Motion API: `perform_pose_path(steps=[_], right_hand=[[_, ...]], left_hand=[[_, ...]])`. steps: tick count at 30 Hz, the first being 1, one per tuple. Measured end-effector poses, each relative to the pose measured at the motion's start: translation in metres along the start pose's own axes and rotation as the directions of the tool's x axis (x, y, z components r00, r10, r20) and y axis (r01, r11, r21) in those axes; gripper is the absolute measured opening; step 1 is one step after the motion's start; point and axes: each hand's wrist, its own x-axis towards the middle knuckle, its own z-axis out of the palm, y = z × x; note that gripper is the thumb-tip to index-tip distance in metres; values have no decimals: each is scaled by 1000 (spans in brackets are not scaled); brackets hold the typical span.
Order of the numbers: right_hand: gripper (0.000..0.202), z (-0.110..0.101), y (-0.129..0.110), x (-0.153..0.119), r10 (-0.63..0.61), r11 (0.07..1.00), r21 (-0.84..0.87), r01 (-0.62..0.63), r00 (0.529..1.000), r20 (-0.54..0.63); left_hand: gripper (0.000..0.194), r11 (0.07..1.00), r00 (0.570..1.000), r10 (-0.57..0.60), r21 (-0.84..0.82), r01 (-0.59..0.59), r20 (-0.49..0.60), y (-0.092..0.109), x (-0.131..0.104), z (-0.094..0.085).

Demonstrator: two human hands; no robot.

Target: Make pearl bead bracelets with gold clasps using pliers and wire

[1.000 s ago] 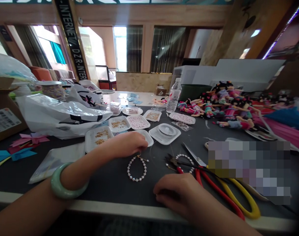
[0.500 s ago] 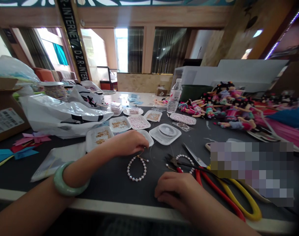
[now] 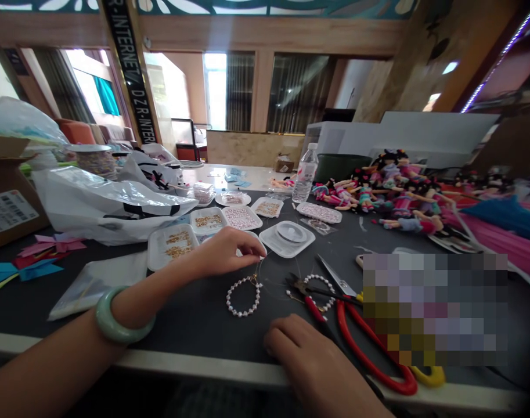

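Note:
My left hand [image 3: 235, 253], with a green bangle [image 3: 122, 316] on its wrist, pinches the thin end of a white-beaded bracelet [image 3: 242, 312]. The bracelet's loop lies on the dark tabletop just below the fingertips. My right hand [image 3: 297, 348] rests near the table's front edge with its fingers curled in; nothing shows in it. Just beyond it are red-handled pliers [image 3: 310, 299], partly over a second beaded bracelet [image 3: 330, 284]. Scissors [image 3: 341, 280] lie beside them.
White trays hold gold findings [image 3: 177, 244] and pale beads [image 3: 241, 218]. A spool [image 3: 291, 232] sits on a lid. A water bottle [image 3: 305, 174] stands behind, with a heap of dolls [image 3: 399, 191] to its right. Plastic bags [image 3: 112, 203] and a cardboard box [image 3: 12, 203] fill the left.
My left hand has drawn the bracelet's end slightly up and right, its thin end now stretched toward the fingertips. My right hand has shifted a little down and left, toward the table edge.

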Motion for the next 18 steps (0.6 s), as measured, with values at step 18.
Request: perform_pose_path(steps=[18], right_hand=[[25,4,17,-5,4,987,158,33,974,-229]], left_hand=[[27,763,988,-135,-628,151,73,4,0,22]])
